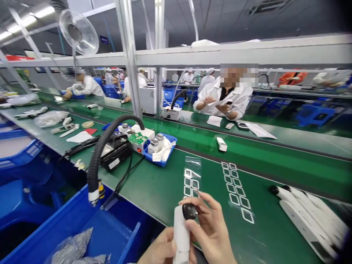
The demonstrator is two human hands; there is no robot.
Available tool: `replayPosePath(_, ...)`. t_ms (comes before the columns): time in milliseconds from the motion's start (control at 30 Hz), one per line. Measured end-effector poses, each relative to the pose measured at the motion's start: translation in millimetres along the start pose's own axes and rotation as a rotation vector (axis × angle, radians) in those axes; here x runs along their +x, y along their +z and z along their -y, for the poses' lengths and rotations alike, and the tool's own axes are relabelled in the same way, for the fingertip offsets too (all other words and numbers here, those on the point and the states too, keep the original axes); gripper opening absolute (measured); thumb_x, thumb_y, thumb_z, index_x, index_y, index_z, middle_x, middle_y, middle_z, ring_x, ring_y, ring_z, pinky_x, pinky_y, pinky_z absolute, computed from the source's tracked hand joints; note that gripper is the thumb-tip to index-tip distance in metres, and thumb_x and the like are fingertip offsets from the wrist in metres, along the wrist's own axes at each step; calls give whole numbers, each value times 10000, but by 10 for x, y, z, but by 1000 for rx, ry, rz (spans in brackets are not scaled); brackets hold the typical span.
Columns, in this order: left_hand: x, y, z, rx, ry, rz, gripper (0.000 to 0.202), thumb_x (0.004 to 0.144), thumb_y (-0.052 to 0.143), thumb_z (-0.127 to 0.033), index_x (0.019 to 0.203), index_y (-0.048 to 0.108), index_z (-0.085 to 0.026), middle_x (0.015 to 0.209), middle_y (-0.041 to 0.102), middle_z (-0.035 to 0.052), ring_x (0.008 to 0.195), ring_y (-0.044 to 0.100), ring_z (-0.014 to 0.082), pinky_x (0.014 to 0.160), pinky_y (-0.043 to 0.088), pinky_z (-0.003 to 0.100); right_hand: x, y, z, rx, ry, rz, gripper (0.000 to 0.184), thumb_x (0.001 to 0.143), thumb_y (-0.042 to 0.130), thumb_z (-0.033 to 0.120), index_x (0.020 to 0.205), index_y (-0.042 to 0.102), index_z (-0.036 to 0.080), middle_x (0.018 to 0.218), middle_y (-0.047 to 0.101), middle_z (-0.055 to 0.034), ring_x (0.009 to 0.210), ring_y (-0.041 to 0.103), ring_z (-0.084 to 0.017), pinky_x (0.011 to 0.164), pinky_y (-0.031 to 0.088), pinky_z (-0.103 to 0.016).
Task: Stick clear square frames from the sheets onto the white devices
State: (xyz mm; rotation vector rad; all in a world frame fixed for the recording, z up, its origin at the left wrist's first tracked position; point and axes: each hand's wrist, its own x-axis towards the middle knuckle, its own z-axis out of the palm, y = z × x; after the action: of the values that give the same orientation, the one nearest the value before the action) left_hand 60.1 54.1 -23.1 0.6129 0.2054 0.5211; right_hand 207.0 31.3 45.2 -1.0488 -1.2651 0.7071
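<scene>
A white handheld device (180, 227) with a glossy black end piece (189, 211) stands nearly upright in front of me. My left hand (162, 247) is closed round its lower white body. My right hand (210, 231) has its thumb and fingers closed about the black end at the top. Just behind my hands lies a clear strip with white rounded frames (188, 182), partly hidden by my right fingers. Another strip of white frames (235, 187) lies to the right. Several similar white devices with black ends (305, 209) are laid side by side at the far right of the bench.
A blue tray (164, 162) holds metal-topped bottles and white wipes. Left of it are a black hose (100, 146), a black box (117, 156) and cables. One white device (221, 144) lies on the green belt (253, 150). A blue bin (96, 227) stands lower left; a co-worker (228, 97) sits opposite.
</scene>
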Motion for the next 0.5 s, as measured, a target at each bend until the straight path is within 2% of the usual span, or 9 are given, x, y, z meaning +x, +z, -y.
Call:
replayPosePath(100,-488,-344,34,71,183,-250,521,594,855,-498,909,633,-148,656,604,37,492,522,95,451,345,175,-33,325,-164,24,-8,36,321,893,597,249,1205,550,311,1013,621,-64,955,620,-198,831,523,-315)
replayPosePath(167,-817,-512,-14,146,265,-524,439,628,849,-439,840,577,-168,590,542,-5,430,474,83,415,313,183,-12,623,-309,76,69,15,108,872,619,288,967,648,248,885,590,-51,835,593,-178,746,504,-280)
replayPosePath(233,-1108,-664,-92,154,346,-829,437,658,833,-437,874,551,-184,573,504,-35,380,424,68,386,290,185,1,1021,-477,155,247,41,169,833,646,350,764,650,195,755,550,-39,706,543,-158,647,471,-265)
replayPosePath(300,-1336,-826,-186,84,461,-1046,539,664,798,-552,981,547,-196,622,527,-36,359,400,61,362,282,186,-16,1492,-639,249,495,93,240,761,678,394,686,642,169,650,521,-24,597,487,-137,570,438,-264)
replayPosePath(400,-1552,-1054,-348,-64,591,-1178,630,744,617,-720,1078,533,-192,711,576,-1,367,424,80,338,309,204,-68,2204,-803,369,842,99,239,627,698,377,686,640,153,560,490,0,505,446,-120,473,406,-258)
replayPosePath(500,-1636,-1175,-526,-165,641,-1254,493,901,463,-629,1056,532,-166,703,575,13,412,475,96,353,351,202,-99,2746,-843,388,949,68,228,607,658,368,697,598,168,550,466,16,480,465,-120,447,437,-262)
